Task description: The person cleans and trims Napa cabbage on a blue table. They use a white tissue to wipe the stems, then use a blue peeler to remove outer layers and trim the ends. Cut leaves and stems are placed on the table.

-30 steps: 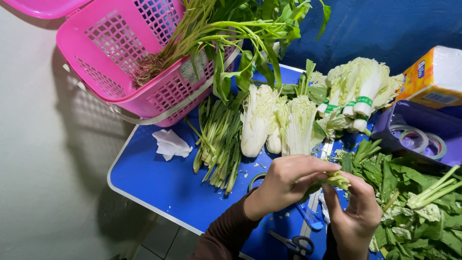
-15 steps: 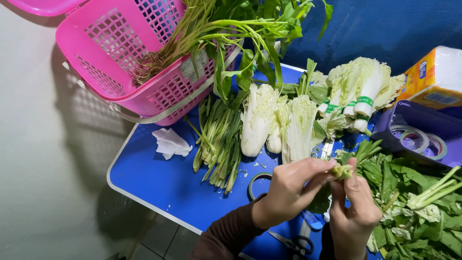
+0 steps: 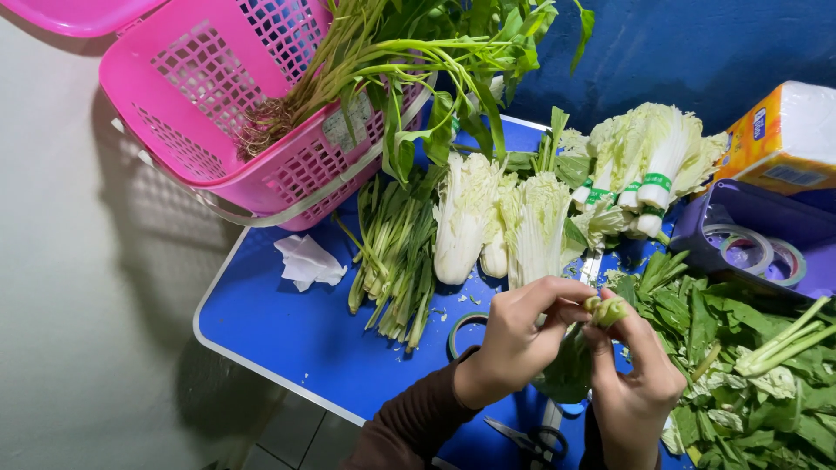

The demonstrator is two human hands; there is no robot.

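Note:
My left hand (image 3: 521,339) and my right hand (image 3: 636,383) meet over the blue table (image 3: 287,331), both pinching the stem end of a small bunch of leafy greens (image 3: 604,310) whose leaves hang down between my wrists. A roll of tape (image 3: 466,333) lies on the table just left of my left hand. Scissors (image 3: 527,438) rest below my hands at the near edge. A pile of loose green leaves (image 3: 749,374) lies to the right of my right hand.
A pink basket (image 3: 218,113) holding long-stemmed greens stands at the back left. Napa cabbages (image 3: 496,218), taped cabbage bundles (image 3: 649,161) and stalks (image 3: 396,252) lie mid-table. A crumpled tissue (image 3: 306,263), a purple tray of tape rolls (image 3: 758,244) and a tissue pack (image 3: 784,139) are also here.
My hands have lifted the small bunch slightly and turned it, so the cut stem ends now point up between my fingertips. Everything else on the table is unmoved.

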